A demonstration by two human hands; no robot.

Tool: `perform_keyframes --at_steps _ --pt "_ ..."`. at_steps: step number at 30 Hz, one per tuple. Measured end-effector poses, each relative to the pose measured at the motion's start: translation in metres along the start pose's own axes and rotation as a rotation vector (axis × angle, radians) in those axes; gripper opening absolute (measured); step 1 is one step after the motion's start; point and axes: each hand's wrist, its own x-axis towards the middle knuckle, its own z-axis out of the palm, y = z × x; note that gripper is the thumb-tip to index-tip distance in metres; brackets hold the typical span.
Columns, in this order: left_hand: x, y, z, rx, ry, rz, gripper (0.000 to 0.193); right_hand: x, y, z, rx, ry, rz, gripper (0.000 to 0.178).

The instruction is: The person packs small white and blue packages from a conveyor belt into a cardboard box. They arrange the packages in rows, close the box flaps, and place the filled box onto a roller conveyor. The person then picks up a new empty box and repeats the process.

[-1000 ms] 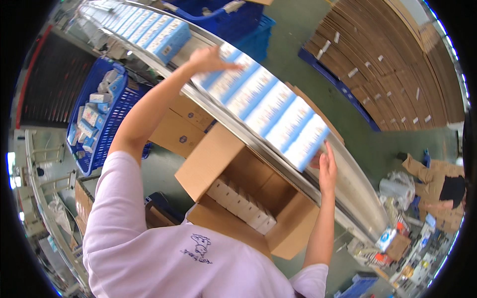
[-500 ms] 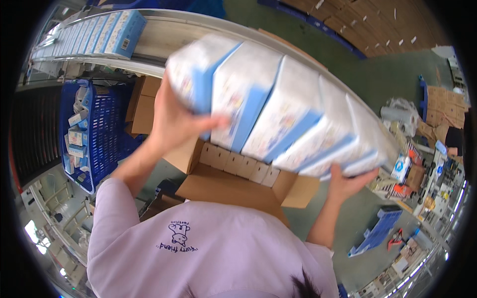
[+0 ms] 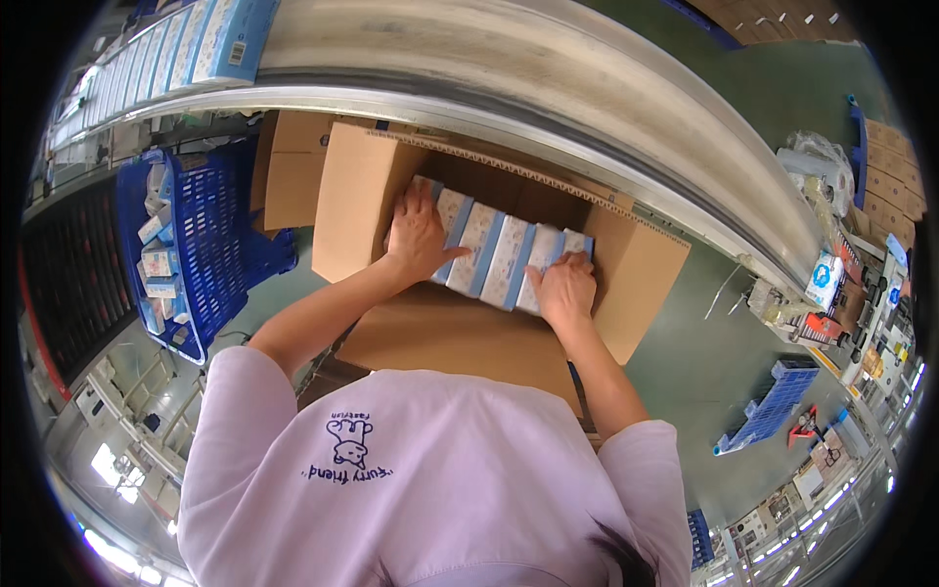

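Observation:
A row of several white and blue tissue packs [image 3: 480, 248] lies inside an open cardboard box [image 3: 354, 201], side by side. My left hand [image 3: 418, 235] is at the row's left end, fingers over the end pack and thumb stretched along the near side. At the other end, my right hand [image 3: 565, 287] grips the last packs with its fingers bent over the top. The row is held between both hands. What lies beneath it is hidden.
A metal conveyor [image 3: 548, 68] runs behind the box, with a line of upright tissue packs [image 3: 220, 44] at its far left. On the left stands a blue basket [image 3: 207, 245] holding loose packs. A blue pallet [image 3: 770, 406] lies on the floor at right.
The row of tissue packs has gone from above the box, near the conveyor, down into the box. Both hands have moved with it, and the view has shifted closer to the conveyor.

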Motion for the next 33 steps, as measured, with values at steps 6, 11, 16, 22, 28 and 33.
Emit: perform_keyframes --at_steps 6,11,16,22,28,33 --pt "0.065 -0.023 0.032 -0.049 -0.267 0.348 0.111 0.063 0.004 -0.006 0.138 -0.336 -0.383 0.113" --pt "0.123 -0.016 0.082 0.013 -0.37 0.343 0.113 0.123 0.011 0.034 0.103 -0.331 -0.328 0.109" --pt "0.029 -0.021 -0.009 -0.402 -0.015 0.521 0.093 0.016 -0.026 -0.07 0.355 0.008 -0.626 0.065" --pt "-0.079 -0.175 -0.248 -0.864 0.542 0.113 0.023 0.006 -0.04 -0.21 1.033 0.463 -0.697 0.024" --pt "-0.034 -0.367 -0.279 -0.146 0.993 -0.667 0.08 0.082 -0.023 -0.207 0.515 0.676 -0.448 0.022" --pt "0.002 -0.351 -0.309 -0.275 0.723 -0.714 0.098 0.071 -0.034 -0.203 0.337 0.615 -0.596 0.026"
